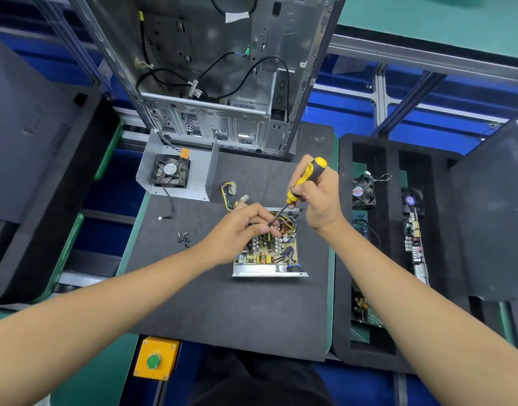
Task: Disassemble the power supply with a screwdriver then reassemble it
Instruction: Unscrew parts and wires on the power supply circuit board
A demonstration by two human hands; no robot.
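The open power supply (pixel 269 250) sits mid-mat, in front of its removed cover (pixel 175 174). Above the supply, your right hand (pixel 319 197) grips the screwdriver (pixel 298 189); your left hand (pixel 240 230) pinches its shaft at the board; loose screws (pixel 183 239) lie to its left

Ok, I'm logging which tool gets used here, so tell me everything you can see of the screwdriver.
The screwdriver has a yellow and black handle, plastic or rubber by its look, and a thin dark metal shaft. It is tilted, handle up and away, tip down toward the near left. The right hand grips the handle; the left hand pinches the shaft near its tip. The tip sits over the far part of the open power supply, among its wires; what it touches is hidden.
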